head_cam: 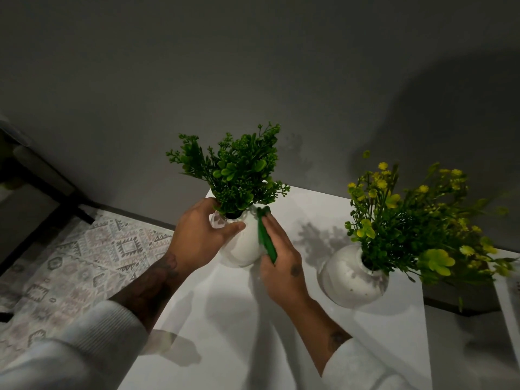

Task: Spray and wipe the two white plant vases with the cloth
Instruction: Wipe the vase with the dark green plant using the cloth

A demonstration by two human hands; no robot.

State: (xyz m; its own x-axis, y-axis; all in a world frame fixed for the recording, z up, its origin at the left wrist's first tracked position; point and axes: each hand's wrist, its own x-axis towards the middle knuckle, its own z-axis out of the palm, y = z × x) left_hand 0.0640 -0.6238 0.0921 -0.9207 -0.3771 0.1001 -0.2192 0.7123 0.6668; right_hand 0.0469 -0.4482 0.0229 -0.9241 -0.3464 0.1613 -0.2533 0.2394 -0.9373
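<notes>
A white round vase (244, 246) with dark green foliage stands near the far left corner of the white table (225, 319). My left hand (197, 235) grips its neck and left side, the thumb across the front. My right hand (281, 263) presses a green cloth (266, 237) flat against the vase's right side. A second white vase (351, 280) with yellow-green flowers stands to the right, untouched. No spray bottle is in view.
A grey wall rises right behind the table. A patterned rug (84, 263) covers the floor on the left, with dark furniture legs (70, 198) beyond it. The edge of another white surface (509, 299) shows at the far right.
</notes>
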